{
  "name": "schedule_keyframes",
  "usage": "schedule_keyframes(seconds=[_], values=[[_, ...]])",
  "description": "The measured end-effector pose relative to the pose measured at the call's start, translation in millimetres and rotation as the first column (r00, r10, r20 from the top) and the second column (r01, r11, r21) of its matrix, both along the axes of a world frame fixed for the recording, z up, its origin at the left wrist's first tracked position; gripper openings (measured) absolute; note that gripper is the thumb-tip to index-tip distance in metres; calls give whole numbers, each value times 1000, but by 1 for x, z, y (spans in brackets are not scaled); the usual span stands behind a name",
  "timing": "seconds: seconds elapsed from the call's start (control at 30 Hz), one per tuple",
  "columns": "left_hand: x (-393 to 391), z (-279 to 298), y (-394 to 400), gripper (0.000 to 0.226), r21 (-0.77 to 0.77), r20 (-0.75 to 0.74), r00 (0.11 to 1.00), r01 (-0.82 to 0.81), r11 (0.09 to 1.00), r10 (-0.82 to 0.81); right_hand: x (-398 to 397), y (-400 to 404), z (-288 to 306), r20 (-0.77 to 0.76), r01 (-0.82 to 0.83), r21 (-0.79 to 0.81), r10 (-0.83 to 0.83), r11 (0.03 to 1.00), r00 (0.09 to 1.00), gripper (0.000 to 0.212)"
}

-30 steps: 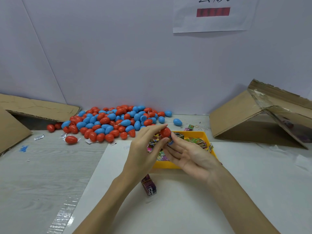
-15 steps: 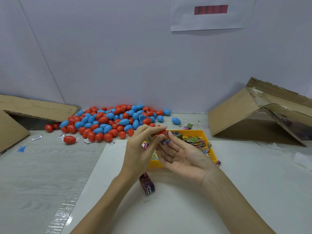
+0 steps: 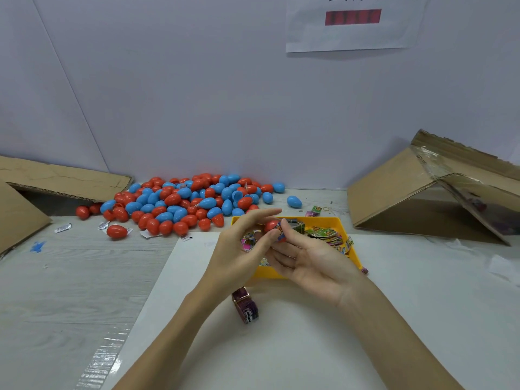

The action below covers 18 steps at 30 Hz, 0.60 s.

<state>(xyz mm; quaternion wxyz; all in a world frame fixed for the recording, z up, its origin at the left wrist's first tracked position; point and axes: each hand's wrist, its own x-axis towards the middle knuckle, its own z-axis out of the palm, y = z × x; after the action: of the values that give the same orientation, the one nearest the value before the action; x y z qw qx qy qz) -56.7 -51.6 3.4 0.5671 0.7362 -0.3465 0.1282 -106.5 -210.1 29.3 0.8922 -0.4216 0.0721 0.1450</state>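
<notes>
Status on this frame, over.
Left hand pinches red egg over yellow tray. Right hand pinches colourful packet against it. Nothing in the way.

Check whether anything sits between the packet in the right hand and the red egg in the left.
Nothing visible does. The left hand pinches the egg above the tray; the right hand holds the packet right against it. Whether the egg's open side faces the packet is too small to tell.
</notes>
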Motion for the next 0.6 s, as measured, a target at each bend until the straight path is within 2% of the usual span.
schedule_keyframes(seconds=[0.13,0.27,0.4,0.5,0.6], values=[[7,2,9,38,106,175,983,-79,991,59,0,3,-3,140,108,-229,-77,968,987,40],[5,3,8,42,145,279,957,-118,982,74,-1,13,-8,280,319,-468,-204,824,938,39],[1,2,2,42,98,389,901,-247,964,192,-1,18,-11,362,452,-508,-295,733,884,37],[-5,2,-2,42,50,385,882,-314,948,272,1,23,-15,454,547,-538,-327,641,829,36],[-9,0,-5,43,1,382,866,-348,937,322,3,28,-19,517,609,-529,-345,592,784,23]])
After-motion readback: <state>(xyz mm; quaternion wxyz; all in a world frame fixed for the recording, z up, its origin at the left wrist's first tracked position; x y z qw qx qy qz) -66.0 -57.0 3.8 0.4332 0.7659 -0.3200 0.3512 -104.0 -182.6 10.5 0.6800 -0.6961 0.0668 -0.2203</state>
